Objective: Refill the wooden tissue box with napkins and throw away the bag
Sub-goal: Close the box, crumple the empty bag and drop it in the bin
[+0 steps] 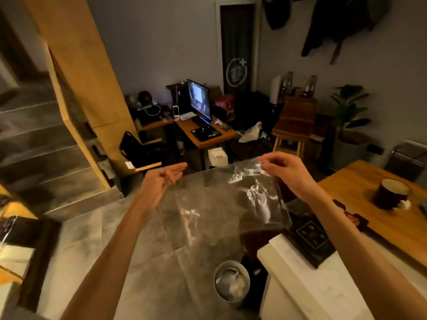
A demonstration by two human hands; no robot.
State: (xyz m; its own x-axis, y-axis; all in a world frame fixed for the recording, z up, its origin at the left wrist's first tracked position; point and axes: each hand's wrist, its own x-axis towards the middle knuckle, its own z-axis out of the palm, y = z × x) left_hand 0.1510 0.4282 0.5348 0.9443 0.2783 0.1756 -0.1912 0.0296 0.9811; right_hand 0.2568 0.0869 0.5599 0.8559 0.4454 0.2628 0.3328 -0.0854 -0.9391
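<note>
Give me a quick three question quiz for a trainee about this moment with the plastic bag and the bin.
1. True or false: the left hand grips the clear plastic bag.
2. Which hand pinches the bag's top corner? A) left B) right C) both
3. Fill in: on the floor below the bag stands a round ____.

Key: 1 false, the left hand is open beside the bag. 2 B, the right hand. 3 bin.
</note>
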